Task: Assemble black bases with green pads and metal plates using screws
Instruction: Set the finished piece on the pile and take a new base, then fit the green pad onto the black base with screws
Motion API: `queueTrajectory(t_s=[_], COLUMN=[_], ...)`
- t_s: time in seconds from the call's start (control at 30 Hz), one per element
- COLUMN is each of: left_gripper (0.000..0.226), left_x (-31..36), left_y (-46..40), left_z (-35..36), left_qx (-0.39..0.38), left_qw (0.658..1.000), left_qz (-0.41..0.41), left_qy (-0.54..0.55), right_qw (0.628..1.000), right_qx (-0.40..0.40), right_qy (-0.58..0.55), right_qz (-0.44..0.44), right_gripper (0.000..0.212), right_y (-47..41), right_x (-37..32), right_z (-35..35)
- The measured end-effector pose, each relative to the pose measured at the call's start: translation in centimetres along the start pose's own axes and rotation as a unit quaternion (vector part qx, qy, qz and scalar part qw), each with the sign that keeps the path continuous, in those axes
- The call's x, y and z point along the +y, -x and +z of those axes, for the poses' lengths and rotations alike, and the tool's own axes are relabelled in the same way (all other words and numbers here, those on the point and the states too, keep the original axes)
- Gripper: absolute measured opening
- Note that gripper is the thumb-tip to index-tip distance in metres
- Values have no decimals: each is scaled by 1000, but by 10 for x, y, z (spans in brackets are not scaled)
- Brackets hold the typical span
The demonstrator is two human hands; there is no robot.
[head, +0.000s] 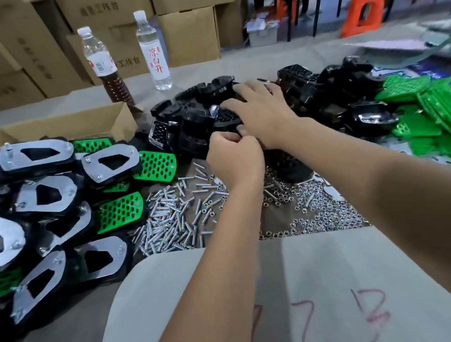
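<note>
Black bases (240, 108) are lying heaped at the far middle of the table, and the right hand (261, 111) is resting on them with fingers spread flat. Nearer, the left hand (234, 156) is curling tight; whether it is pinching anything I cannot tell. Screws (173, 218) are lying scattered near it, green pads (435, 109) are piling up right, and finished pieces with metal plates (40, 196) are stacking left.

Two plastic bottles stood at the table's far edge: one (101, 64) holding dark liquid low down, one (152, 50) clear with red characters. Stacked cardboard cartons (107, 7) rose behind them. An open cardboard box (75, 125) sat at left. Orange plastic stools (363, 14) blurred far right.
</note>
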State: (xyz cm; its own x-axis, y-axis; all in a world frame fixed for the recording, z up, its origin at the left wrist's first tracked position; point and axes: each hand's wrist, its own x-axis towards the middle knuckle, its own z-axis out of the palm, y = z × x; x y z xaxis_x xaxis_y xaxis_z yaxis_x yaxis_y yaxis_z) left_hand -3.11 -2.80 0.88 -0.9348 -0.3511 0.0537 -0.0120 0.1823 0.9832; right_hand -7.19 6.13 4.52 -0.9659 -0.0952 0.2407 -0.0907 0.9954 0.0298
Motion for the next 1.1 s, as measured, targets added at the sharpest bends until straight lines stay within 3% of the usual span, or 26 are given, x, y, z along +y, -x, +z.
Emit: queueTrajectory(t_s=[0.07, 0.13, 0.23, 0.3, 0.37, 0.43, 0.5, 0.53, 0.63, 0.8, 0.93, 1.03, 1.1], left_gripper=[12, 12, 14, 15, 16, 15, 14, 14, 11, 14, 8, 7, 9], left_x=[-2, -5, -13, -15, -14, -13, -12, -12, -12, -10, -7, -6, -8], left_y=[-6, -10, -13, -14, -14, -15, -13, -12, -8, -9, -12, -16, -20], left_z=[2, 2, 3, 5, 3, 1, -1, -1, -1, 6, 13, 16, 19], left_qx=[14, 5, -19, -33, -35, -46, -75, -94, -144, -146, -120, -119, -123], left_qw=[1000, 1000, 999, 998, 997, 996, 995, 993, 985, 982, 985, 985, 984], left_qz=[-16, -20, 1, 18, 21, 15, -10, -32, -94, -119, -120, -124, -127], left_qy=[10, -7, -41, -58, -65, -72, -71, -60, -17, 1, -2, -3, -2], right_qw=[997, 989, 989, 979, 943, 880, 812, 795, 811, 819, 875, 875, 874], right_qx=[-36, -7, 36, 62, 146, 216, 200, 167, 64, -2, -17, -17, -14], right_qy=[-22, -50, -77, -163, -270, -375, -475, -497, -484, -500, -403, -377, -356], right_qz=[64, 140, 123, 101, 128, 195, 275, 305, 323, 282, 266, 304, 331], right_gripper=[66, 78, 77, 71, 54, 27, 10, 12, 20, 21, 39, 52, 50], right_y=[-9, -4, 14, 29, 45, 60, 71, 76, 85, 83, 79, 70, 65], right_x=[4, 9, 17, 26, 35, 46, 59, 65, 75, 67, 56, 49, 45], right_z=[7, 14, 21, 21, 19, 15, 11, 11, 16, 20, 22, 19, 19])
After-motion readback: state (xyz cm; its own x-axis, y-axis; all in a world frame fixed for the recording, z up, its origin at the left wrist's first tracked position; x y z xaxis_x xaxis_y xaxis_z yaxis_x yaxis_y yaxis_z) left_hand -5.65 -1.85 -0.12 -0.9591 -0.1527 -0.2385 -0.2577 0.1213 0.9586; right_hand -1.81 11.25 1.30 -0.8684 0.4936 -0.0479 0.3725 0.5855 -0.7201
